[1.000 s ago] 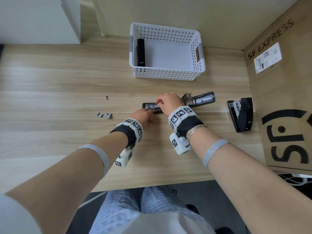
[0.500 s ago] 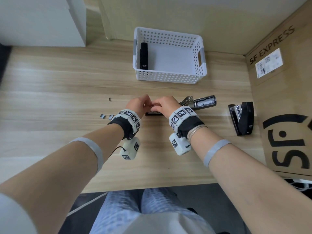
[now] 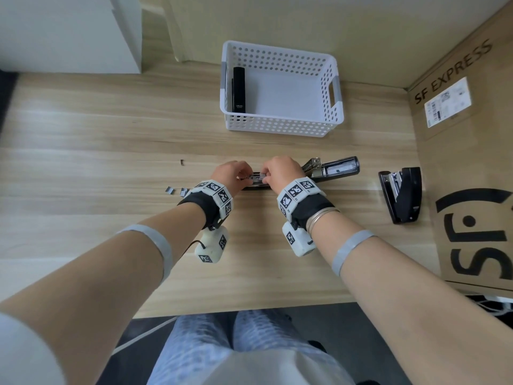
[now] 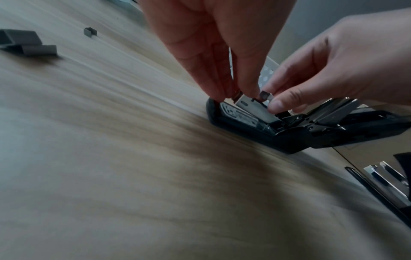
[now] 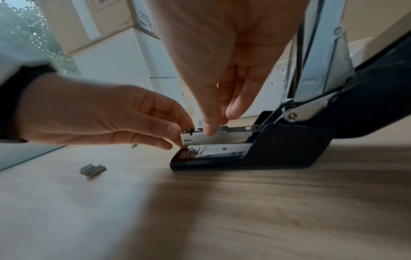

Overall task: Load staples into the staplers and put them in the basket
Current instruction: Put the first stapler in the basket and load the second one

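Both hands meet over the opened stapler [image 3: 330, 173] mid-desk: left hand [image 3: 230, 176] pinches the magazine's front end, right hand [image 3: 280, 173] pinches a staple strip [image 4: 264, 95] over it. Beyond, the white basket [image 3: 280, 125] holds another stapler [image 3: 239, 88].

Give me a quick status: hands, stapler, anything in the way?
Left hand and right hand both pinching the open stapler's staple rail. Nothing blocking the basket.
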The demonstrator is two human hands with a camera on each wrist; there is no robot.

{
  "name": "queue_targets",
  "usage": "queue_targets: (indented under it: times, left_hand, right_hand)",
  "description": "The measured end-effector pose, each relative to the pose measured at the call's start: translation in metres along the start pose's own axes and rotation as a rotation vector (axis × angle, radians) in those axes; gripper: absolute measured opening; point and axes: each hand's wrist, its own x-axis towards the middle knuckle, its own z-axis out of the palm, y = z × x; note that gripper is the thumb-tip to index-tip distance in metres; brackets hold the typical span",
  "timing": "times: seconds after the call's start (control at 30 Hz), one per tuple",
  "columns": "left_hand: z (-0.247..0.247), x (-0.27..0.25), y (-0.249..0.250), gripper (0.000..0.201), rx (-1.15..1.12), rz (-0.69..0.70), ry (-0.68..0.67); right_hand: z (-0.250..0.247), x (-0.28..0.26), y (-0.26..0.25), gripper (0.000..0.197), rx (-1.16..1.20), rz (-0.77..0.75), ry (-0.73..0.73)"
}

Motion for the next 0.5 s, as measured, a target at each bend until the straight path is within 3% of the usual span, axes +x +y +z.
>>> queue_targets:
  times: [0.5]
  left_hand:
    - [0.004,0.003,-0.001,0.025,0.029,0.030,-0.005]
  right_hand:
    - [0.005,0.012,0.000,0.018,-0.029,-0.016,-0.013]
